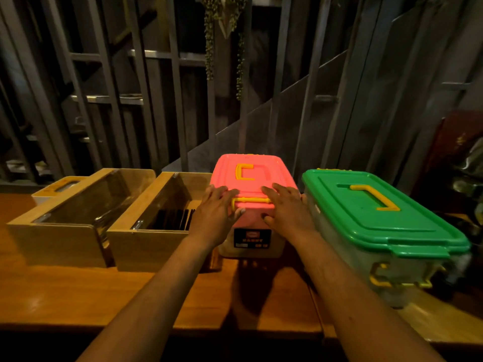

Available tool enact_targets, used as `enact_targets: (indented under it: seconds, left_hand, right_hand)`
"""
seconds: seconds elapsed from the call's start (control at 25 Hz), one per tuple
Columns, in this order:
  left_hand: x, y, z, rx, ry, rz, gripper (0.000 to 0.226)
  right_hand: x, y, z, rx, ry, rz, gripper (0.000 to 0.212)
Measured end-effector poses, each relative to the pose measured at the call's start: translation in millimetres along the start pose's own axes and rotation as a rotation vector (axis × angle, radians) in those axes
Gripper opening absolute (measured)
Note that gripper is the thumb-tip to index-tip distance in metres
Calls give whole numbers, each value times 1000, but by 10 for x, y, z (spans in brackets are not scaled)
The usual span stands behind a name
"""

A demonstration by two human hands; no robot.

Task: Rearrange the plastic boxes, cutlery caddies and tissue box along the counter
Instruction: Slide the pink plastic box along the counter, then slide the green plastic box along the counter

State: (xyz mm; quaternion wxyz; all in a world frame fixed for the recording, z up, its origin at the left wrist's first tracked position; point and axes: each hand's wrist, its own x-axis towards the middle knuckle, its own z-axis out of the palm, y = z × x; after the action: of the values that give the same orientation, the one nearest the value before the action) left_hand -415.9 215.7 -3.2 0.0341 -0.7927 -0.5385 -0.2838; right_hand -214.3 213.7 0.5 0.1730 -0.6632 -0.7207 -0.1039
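Left hand (214, 212): my palm lay on the near left corner of the pink-lidded box (257, 178), fingers (222, 190) spread flat over the lid and thumb hooked down the front face; grasping the box, not clenched.
Right hand (285, 209): mirrored on the near right corner of the same lid, fingers extended, thumb pressed to the front face; grasping the box from that side.
Pink-lidded box: stood on the tabletop (104, 291) between the wooden caddies and the green-lidded box (379, 218), its yellow front latch (252, 201) lying between my two hands (a dark label showed on the front wall below).
Green-lidded box: sat just to the right of the pink one, angled, lid on, yellow handle on top.
Near cutlery caddy (154, 231): sat immediately left of the pink box, dark cutlery visible inside.
Far cutlery caddy (65, 226): touched the near caddy on its left side.
Tissue box (58, 188): stood behind the far caddy, partly hidden.
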Motion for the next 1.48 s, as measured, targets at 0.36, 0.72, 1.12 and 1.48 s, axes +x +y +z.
enact_targets:
  seconds: [0.36,0.72,1.12,1.48]
  left_hand:
    - [-433,825,-134,2,55,61,48]
    - [-504,2504,332,-115,88,147,60]
    - [-611,2902,698,-8,184,52,52]
    - [-443,2710,747,-72,188,98,53]
  right_hand:
    - [-763,736,-830,144,278,-21,48]
    - [-1533,2363,-942,300,172,117,70]
    - [-1635,2660,-799,299,176,-88,83]
    - [-1446,2652,-661,270,176,-121,73]
